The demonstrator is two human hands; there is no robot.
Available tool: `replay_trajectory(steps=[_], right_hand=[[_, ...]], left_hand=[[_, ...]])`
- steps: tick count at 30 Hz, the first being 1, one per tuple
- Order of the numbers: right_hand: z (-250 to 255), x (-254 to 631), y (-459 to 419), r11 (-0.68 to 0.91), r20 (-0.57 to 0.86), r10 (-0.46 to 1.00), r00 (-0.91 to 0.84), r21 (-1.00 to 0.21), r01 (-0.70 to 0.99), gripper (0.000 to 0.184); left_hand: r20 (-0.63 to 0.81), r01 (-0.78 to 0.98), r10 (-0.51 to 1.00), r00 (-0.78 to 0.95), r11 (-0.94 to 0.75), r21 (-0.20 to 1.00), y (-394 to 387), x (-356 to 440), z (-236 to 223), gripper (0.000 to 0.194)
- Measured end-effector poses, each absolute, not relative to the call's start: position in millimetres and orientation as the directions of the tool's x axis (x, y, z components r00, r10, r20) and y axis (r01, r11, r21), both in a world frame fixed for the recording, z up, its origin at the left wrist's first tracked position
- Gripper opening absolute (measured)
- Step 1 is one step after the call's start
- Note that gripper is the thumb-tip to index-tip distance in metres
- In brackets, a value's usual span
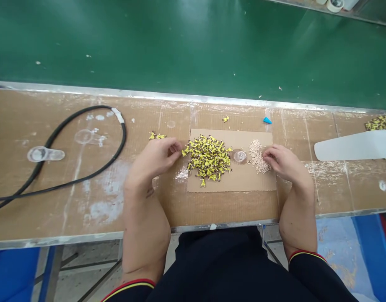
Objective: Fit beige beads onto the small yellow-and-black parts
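A pile of small yellow-and-black figures [208,157] lies on a flat cardboard sheet [230,184]. At the pile's left side my left hand [163,155] is closed in a pinch, with one small yellow-and-black figure [184,152] at its fingertips. My right hand [283,161] is pinched closed at the right edge of a heap of tiny beige pieces [258,157]. What its fingertips hold, if anything, is too small to make out. Between the two heaps sits a small clear round dish [239,157] with something whitish in it.
A black cable [86,180] loops on the left near a clear plastic scoop-like piece [45,154]. A blue cap [267,120] lies behind the sheet. To the right are a white bottle [353,146] and more yellow figures [379,122]. A green surface [180,50] extends behind.
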State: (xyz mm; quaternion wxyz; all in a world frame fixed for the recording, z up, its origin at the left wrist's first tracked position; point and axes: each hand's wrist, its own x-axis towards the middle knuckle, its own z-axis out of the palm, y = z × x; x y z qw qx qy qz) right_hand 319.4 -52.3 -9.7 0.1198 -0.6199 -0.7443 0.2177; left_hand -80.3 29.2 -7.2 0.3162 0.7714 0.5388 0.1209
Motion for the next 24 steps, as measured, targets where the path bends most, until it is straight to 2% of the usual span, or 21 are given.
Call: replay_trajectory(steps=[3, 7, 10, 12, 16, 19, 24], right_hand=[[-6.7, 319.2, -53.3, 0.141, -0.079, 0.976, -0.203, -0.483, 0.864, 0.015], [-8.6, 317.4, -52.0, 0.177, -0.064, 0.97, -0.233, -0.469, 0.865, 0.012], [-13.6, 316.5, -51.2, 0.18, -0.08, 0.968, -0.237, -0.44, 0.88, 0.017], [-16.7, 317.6, -51.5, 0.17, -0.103, 0.967, -0.232, -0.412, 0.895, 0.02], [-21.8, 326.0, -52.1, 0.191, -0.109, 0.962, -0.252, -0.395, 0.899, 0.026], [-24.8, 332.0, -51.8, 0.27, -0.073, 0.941, -0.33, -0.427, 0.863, 0.026], [-26.5, 329.0, -51.7, 0.336, -0.041, 0.92, -0.389, -0.426, 0.84, 0.028]], left_hand=[[-0.098, 0.751, 0.924, 0.37, -0.236, 0.616, 25.6, -82.4, -1.2, 0.008], [0.105, 0.734, 0.942, 0.319, -0.315, 0.602, 23.4, -82.1, -0.3, 0.006], [0.281, 0.715, 0.936, 0.211, -0.344, 0.609, 22.2, -73.3, -2.5, 0.005], [0.406, 0.68, 0.9, 0.156, -0.396, 0.617, 20.8, -62.5, -4.6, 0.007], [0.595, 0.54, 0.781, 0.191, -0.59, 0.6, 16.5, -36.5, -9.4, 0.016], [0.631, 0.421, 0.742, 0.226, -0.659, 0.624, 9.8, -19.6, -9.6, 0.02], [0.59, 0.248, 0.769, 0.244, -0.638, 0.729, -3.0, -3.9, -8.2, 0.012]])
